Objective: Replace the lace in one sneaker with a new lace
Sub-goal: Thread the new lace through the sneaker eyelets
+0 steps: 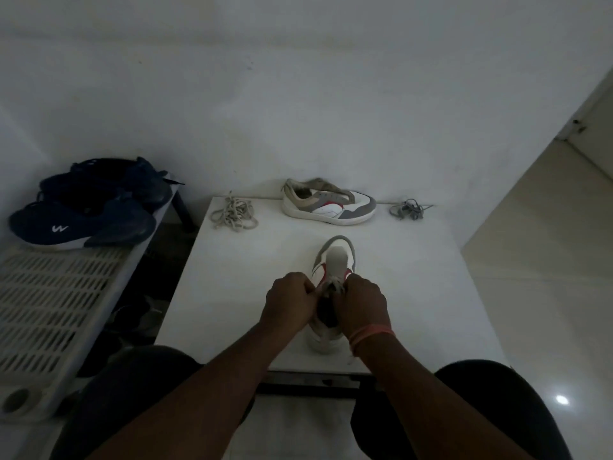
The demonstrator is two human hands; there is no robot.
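A white, grey and red sneaker [335,257] stands on the white table [232,293] with its toe pointing away from me. My left hand [288,303] and my right hand [361,305] sit on either side of its throat. Both pinch the beige lace [332,287] near the upper eyelets, fingers curled. The heel and opening are partly hidden by my hands.
The matching sneaker [328,202] lies at the table's far edge by the wall. A loose beige lace [234,212] is piled at the far left, a grey lace [409,209] at the far right. Dark blue sneakers [89,210] rest on a slatted white rack [49,310] to the left.
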